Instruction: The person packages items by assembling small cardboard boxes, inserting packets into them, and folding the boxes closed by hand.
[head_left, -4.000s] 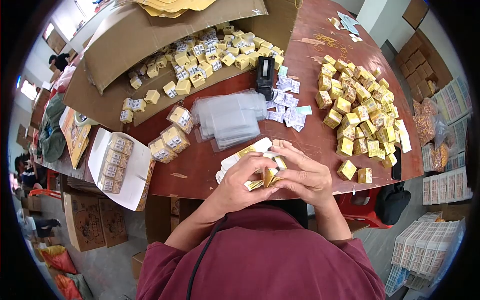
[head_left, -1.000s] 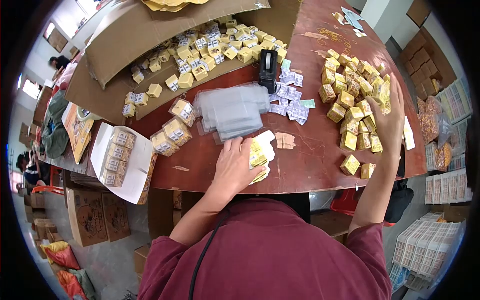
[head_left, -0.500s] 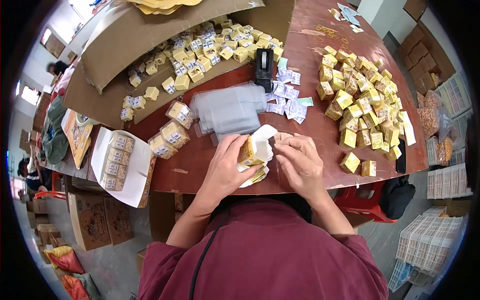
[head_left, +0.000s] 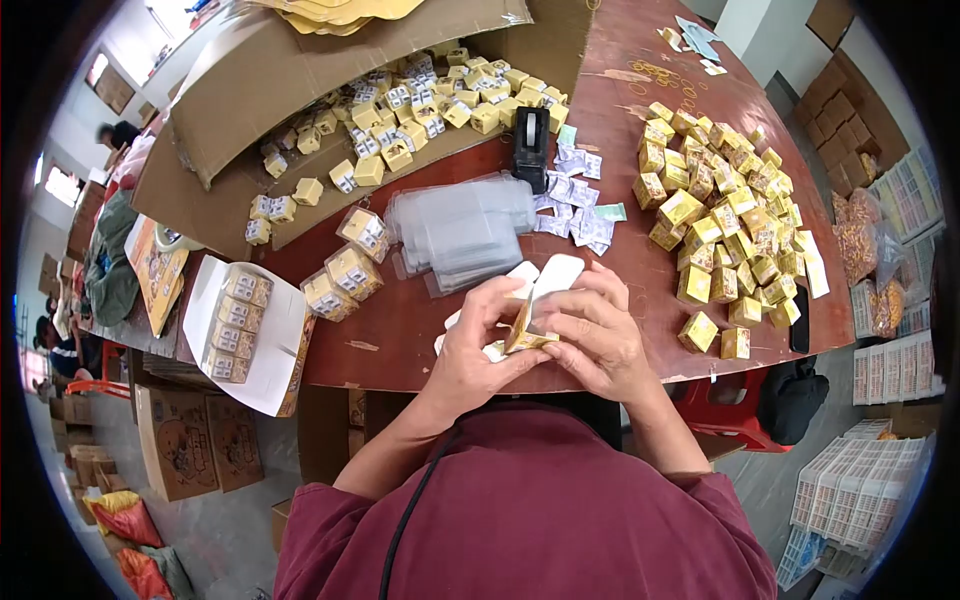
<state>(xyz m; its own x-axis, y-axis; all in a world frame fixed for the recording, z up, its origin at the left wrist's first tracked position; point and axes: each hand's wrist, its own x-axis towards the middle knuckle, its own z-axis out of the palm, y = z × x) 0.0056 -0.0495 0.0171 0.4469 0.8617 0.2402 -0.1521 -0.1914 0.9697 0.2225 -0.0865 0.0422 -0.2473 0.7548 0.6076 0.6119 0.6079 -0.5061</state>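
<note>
Red-brown tabletop point(head_left: 420, 352); above its edge, 2 hands' grip, left point(head_left: 478, 345) and right point(head_left: 598, 335), pinching 1 open carton point(head_left: 528, 335).

Both forearms reach forward from the short maroon sleeves and angle inward, so that the left hand point(head_left: 478, 345) and the right hand point(head_left: 597, 335) come close together in front of the chest. The left hand has its back turned up and outward, the fingers bent and the thumb stretched toward the right hand. The right hand is curled with its fingers bent over toward the left, its thumb below them, and both wrists look nearly in line with their forearms.
</note>
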